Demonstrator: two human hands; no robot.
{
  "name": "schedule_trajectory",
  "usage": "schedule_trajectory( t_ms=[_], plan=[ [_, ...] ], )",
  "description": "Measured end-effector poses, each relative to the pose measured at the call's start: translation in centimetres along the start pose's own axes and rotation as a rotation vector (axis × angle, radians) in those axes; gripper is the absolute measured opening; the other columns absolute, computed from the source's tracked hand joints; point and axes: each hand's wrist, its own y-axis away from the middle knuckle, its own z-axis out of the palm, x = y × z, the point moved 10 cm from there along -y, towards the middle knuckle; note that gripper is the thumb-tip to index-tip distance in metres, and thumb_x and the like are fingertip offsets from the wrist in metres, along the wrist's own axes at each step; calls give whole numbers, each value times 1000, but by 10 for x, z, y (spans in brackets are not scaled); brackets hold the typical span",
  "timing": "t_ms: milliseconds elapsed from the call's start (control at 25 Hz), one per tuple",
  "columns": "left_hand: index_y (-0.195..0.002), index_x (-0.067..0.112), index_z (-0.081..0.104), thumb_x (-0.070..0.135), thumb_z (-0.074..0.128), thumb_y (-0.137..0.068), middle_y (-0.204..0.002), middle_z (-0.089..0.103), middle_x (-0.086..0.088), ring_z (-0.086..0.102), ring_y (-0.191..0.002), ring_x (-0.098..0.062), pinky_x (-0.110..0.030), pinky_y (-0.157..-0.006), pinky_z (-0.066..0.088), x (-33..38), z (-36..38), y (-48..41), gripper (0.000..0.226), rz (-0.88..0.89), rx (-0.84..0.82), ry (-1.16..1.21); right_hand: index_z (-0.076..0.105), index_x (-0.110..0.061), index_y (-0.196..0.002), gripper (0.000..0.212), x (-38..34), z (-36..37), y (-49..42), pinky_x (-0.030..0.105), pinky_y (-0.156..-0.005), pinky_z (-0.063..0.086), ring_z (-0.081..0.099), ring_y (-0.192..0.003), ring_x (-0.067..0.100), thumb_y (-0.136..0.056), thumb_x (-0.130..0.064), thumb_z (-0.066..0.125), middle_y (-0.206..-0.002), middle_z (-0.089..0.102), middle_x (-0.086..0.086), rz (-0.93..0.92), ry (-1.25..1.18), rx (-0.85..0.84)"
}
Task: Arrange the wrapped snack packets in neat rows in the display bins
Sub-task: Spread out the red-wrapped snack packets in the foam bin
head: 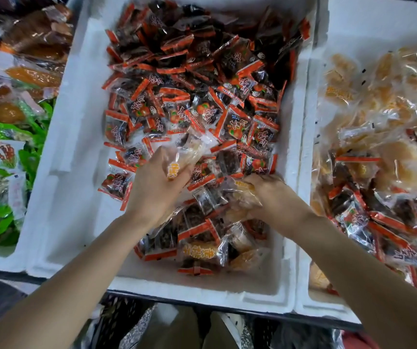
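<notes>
Bright even overhead light; wrapper glare; motion blur; wide-angle bending at edges.

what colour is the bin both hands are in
White foam bin, clearest in the head view.

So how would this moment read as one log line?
left hand holds yellow-label packet | right hand grips orange packet | middle bin unsorted

Dark ledge and fabrics along the bottom of the frame.
A dark ledge (6, 274) ran across the lower left. At bottom centre lay plain olive-tan fabric (177, 328), with black-and-white patterned material (119, 321) just to its left. A blurred red patch (353, 341) sat in the lower right corner; what it was could not be told.
</notes>
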Motion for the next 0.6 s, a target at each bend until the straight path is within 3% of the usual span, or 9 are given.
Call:
schedule_trajectory(
  t_ms=[120,240,400,520,600],
  plan=[
    [-95,24,52,29,64,-89,-65,57,18,56,-50,-1,-8,-52,39,-13,2,19,15,-72,9,29,49,-13,-121,41,-2,-1,0,24,-79,35,53,-109,24,-84,-11,67,-108,62,8,-31,-20,-10],
    [-94,27,54,22,66,-88,-64,56,21,56,-59,11,-10,-62,39,-14,5,34,15,-77,29,45,53,-12,-118,33,6,-16,3,22,-59,37,60,-78,20,-87,-15,64,-88,61,3,18,-246,17],
    [-98,16,57,25,65,-89,-55,57,5,54,-47,-8,-18,-47,39,-2,13,45,15,-99,-3,72,50,-10,-126,41,24,-48,32,16,-48,33,49,-50,2,-89,-24,61,-63,47,-11,128,-391,175],
    [-100,17,56,28,63,-90,-60,56,13,50,-46,-3,-13,-47,37,40,28,43,17,-65,-45,116,48,-12,-129,46,47,-74,69,11,-41,34,46,-39,4,-88,-26,62,-52,42,-11,219,-464,301],
    [-101,23,55,31,63,-90,-67,58,15,54,-51,-1,-9,-47,37,88,52,36,16,13,-115,177,46,-14,-128,47,75,-93,91,10,-41,35,52,-44,2,-87,-29,62,-58,55,-5,264,-506,392]
  ],
)
